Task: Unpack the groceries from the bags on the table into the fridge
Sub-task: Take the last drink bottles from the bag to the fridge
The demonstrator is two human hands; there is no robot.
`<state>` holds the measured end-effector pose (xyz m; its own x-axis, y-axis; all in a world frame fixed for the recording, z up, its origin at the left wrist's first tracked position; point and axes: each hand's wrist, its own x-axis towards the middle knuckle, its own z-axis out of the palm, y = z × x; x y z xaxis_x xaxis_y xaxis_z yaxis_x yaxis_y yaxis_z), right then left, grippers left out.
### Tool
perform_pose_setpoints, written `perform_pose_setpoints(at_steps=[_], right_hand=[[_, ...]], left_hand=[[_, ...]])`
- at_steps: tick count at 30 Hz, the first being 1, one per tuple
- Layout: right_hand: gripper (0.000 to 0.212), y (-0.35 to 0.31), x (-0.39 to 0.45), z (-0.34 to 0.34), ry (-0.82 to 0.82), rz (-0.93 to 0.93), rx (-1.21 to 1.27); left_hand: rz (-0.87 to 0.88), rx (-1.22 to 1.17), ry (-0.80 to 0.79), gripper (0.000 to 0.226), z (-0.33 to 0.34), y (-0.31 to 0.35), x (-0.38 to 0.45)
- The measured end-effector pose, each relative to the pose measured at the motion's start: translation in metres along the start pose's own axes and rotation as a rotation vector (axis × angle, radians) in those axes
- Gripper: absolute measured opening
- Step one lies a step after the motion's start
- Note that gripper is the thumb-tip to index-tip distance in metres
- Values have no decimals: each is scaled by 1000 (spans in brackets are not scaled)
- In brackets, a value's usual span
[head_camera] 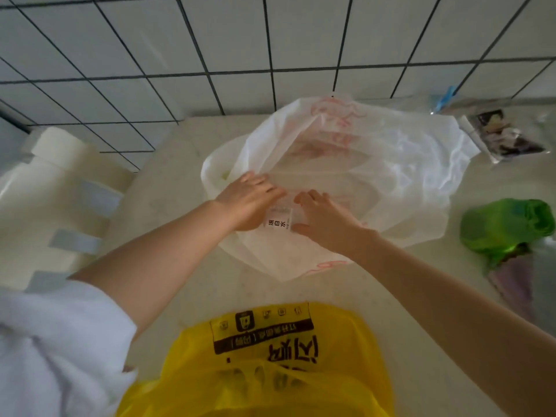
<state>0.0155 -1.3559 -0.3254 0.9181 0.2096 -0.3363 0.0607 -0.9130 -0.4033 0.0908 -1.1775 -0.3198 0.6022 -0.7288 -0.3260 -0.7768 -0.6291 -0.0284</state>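
Observation:
A thin white plastic bag (pixel 376 164) with faint red print lies spread on the pale table (pixel 180 242), against the tiled wall. Both my hands are at its near side. My left hand (pixel 249 203) rests flat on the plastic with its fingers stretched out. My right hand (pixel 325 221) cups its thumb and fingers round a white-labelled item (pixel 278 219) that lies between my hands. The rest of that item is hidden by plastic and hands. A yellow bag (pixel 270 371) with black print sits close to me at the table's front.
A green bag (pixel 508 227) with something purple under it lies at the right. A clear packet (pixel 502 133) sits at the back right. A large white container (pixel 57 188) with grey tabs stands to the left. A tiled wall (pixel 210 49) closes off the back.

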Motion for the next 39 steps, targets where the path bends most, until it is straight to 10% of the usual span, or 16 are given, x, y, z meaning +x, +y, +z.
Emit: perform_pose_setpoints(at_steps=[14, 24, 31, 39], right_hand=[[61, -5, -2, 23, -29, 46, -88], [46, -14, 12, 32, 64, 61, -147], [69, -11, 24, 45, 24, 57, -261], [57, -2, 31, 54, 97, 61, -310]], left_hand=[[-357, 91, -290, 104, 27, -55, -43], [-700, -410, 93, 48, 31, -66, -39], [-869, -487, -117, 113, 43, -70, -25], [-827, -463, -88, 114, 49, -46, -28]])
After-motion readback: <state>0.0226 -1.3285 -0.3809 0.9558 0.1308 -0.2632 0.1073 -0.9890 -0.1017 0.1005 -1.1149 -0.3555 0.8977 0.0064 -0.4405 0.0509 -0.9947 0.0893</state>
